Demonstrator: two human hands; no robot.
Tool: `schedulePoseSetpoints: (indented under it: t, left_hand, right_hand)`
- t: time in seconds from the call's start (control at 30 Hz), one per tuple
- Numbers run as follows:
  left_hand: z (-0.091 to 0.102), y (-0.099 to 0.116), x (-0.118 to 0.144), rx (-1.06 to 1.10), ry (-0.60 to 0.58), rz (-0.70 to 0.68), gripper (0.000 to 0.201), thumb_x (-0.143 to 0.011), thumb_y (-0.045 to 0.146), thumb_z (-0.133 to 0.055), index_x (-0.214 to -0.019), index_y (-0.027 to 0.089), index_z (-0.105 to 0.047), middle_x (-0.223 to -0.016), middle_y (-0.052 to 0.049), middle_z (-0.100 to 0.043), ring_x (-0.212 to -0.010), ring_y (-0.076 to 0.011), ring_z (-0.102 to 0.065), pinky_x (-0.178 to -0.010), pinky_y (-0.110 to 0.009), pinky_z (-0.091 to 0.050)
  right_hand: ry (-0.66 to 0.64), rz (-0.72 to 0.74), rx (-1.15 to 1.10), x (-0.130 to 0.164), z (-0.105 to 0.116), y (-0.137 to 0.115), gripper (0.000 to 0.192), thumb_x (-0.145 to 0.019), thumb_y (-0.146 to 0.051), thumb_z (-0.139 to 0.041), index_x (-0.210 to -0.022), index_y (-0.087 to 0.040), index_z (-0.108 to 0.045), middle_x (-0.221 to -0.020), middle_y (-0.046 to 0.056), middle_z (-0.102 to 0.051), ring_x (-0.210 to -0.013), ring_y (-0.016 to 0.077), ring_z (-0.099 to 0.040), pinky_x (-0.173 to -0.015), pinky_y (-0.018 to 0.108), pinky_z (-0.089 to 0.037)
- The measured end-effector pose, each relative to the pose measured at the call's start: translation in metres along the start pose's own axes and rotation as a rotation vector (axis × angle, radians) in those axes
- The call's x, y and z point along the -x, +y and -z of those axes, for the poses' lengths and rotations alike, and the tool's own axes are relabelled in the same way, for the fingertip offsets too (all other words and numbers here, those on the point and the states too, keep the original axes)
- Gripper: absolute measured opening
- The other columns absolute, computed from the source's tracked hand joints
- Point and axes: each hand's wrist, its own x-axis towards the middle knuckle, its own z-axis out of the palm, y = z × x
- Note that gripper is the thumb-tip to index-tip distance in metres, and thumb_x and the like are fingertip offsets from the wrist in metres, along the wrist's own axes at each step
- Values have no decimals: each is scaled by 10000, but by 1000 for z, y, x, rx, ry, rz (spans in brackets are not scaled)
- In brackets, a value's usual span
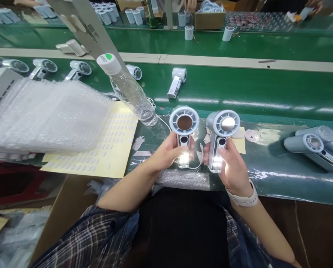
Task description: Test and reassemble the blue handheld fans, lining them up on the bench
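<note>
My left hand [173,152] grips a light-blue handheld fan [192,121] by its handle, the round head up and facing me. A second handheld fan [211,122] of the same kind is held upright in my right hand [234,167], whose wrist wears a pale band. Both thumbs rest on the fronts of the handles, where bright light glares. The two fans are side by side and apart, just above the near edge of the work table. Behind my hands runs a white cable [164,122].
Left of me, bubble-wrap bags [49,115] lie on a yellow sticker sheet [117,149]. A water bottle [133,93] stands beside a slanting grey post [90,33]. Another fan [176,82] lies on the green belt [239,89]. More fans [308,143] rest at right.
</note>
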Motion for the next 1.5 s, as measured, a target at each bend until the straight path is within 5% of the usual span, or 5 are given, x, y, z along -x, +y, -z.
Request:
schedulePoseSetpoints:
  t: [0.33, 0.6, 1.0, 1.23, 1.5]
  left_hand:
    - [-4, 4, 7, 15, -3, 40, 515, -919, 478, -785, -1216, 211, -461, -1087, -91, -725, -781, -194, -755, -703, -317, -609]
    - [-6, 6, 10, 60, -37, 43, 722, -813, 638, -854, -1210, 238, -401, -862, -16, -728, -645, -195, -738, -606, -286, -591]
    - [-15, 8, 7, 37, 298, 57, 504, -949, 700, -583, -1118, 246, -446, -721, 29, -703, -439, -150, -609, -398, -244, -450]
    - [-14, 3, 12, 121, 136, 52, 502, -950, 611, -668, -1187, 279, -375, -933, -13, -743, -694, -194, -748, -585, -291, -605]
    - [-14, 9, 20, 90, 84, 52, 574, -904, 586, -767, -1225, 282, -403, -1001, -36, -746, -856, -236, -768, -719, -350, -628]
  right_hand:
    - [-14, -36, -14, 16, -11, -7, 474, -870, -518, -851, -1123, -250, -554, -906, 23, -769, -616, 196, -742, -533, 342, -649]
    - [-64, -22, -82, 23, -17, -17, 486, -862, -492, -881, -1152, -249, -577, -921, 30, -785, -636, 203, -768, -547, 333, -656]
    - [-162, -99, -148, 15, -11, -17, 303, -964, -521, -705, -1097, -249, -682, -1056, 94, -774, -735, 227, -736, -629, 400, -657]
    - [-39, -107, -126, 12, -8, -8, 594, -881, -779, -682, -1153, -264, -803, -988, 103, -761, -824, 267, -730, -626, 396, -678]
    - [8, -13, -55, 24, -6, -14, 477, -812, -685, -828, -1056, -275, -833, -999, 93, -851, -833, 310, -828, -713, 429, -726]
